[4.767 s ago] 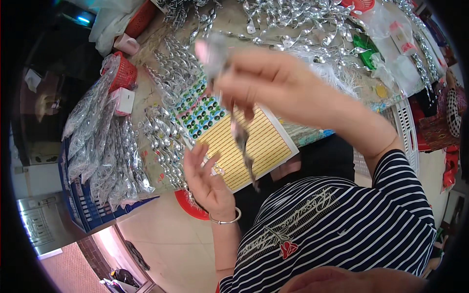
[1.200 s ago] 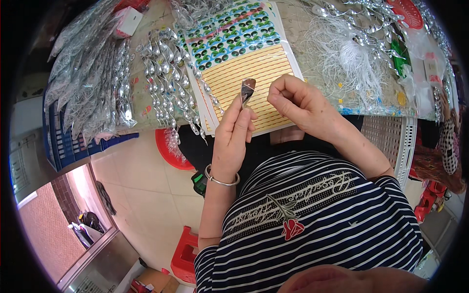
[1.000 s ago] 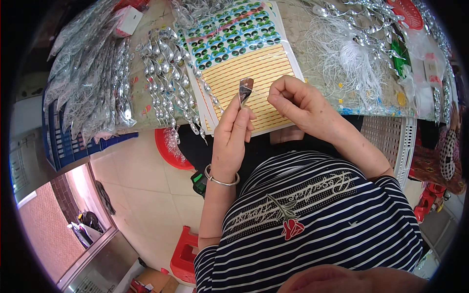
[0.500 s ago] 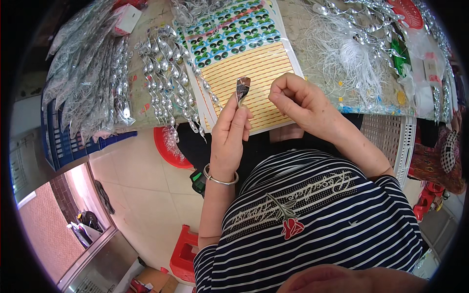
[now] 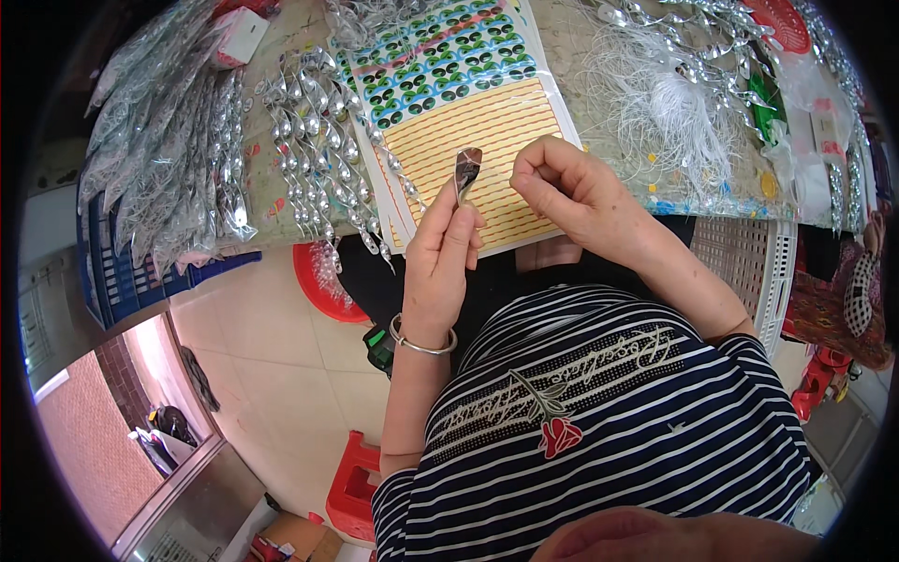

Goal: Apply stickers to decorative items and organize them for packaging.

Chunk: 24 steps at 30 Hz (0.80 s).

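Between thumb and fingers, my left hand (image 5: 445, 248) pinches a shiny twisted silver strip (image 5: 467, 169), its flat end pointing up. To the right of it, my right hand (image 5: 582, 204) is closed with thumb and forefinger pressed together. Whatever it grips, if anything, is too fine to make out. Both hands hover over a yellow sheet with rows of red wavy lines (image 5: 440, 131) at the table's near edge. Above that lies a sheet of green and black oval stickers (image 5: 454, 56). Twisted silver spirals (image 5: 318, 140) lie on the table left of the sheets.
Many silver spirals in clear bags (image 5: 178, 140) pile up at the left over a blue crate (image 5: 140, 276). A bundle of white threads (image 5: 688, 117) and a red basket (image 5: 782, 26) lie right. Below are a red basin (image 5: 323, 281), red stool (image 5: 351, 492) and white crate (image 5: 773, 281).
My right hand has shifted slightly up and left, toward the silver strip. The strip has turned a little in my left hand, which otherwise stays in place.
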Available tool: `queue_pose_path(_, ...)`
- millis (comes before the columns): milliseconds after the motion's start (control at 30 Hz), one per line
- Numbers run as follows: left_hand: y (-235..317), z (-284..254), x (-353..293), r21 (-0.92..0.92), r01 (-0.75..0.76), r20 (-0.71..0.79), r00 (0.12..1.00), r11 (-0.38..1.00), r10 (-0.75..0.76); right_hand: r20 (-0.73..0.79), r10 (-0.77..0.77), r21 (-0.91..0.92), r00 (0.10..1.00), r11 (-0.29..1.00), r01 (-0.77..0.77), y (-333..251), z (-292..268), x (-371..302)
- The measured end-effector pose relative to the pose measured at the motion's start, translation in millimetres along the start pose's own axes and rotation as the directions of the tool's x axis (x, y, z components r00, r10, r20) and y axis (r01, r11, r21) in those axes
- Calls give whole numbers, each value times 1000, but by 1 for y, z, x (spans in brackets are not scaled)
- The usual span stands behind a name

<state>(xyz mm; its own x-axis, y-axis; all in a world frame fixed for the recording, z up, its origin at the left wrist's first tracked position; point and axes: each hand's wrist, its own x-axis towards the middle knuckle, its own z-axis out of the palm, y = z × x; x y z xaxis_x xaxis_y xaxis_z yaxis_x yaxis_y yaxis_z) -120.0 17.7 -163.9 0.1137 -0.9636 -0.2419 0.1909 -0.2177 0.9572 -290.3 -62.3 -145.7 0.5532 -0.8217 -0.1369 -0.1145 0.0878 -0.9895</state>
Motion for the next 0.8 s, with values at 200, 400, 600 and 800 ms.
queue_pose_path(200, -6, -1, -1, 26, -32, 26, 999, 999, 31, 65, 58, -51, 996, 997, -54, -2, -3, 2)
queue_pose_path(400, -5, 4, -1, 33, -71, 109, 992, 997, 67, -16, -53, 13, 998, 999, 53, 5, 2, 5)
queue_pose_path(600, -2, 1, -1, 91, -78, 187, 981, 993, 60, -15, -71, -101, 997, 992, 70, 3, -1, 4)
queue_pose_path(800, -3, 0, -1, 216, -205, 226, 962, 955, 155, -2, -8, -113, 1000, 994, 7, -2, -3, -1)
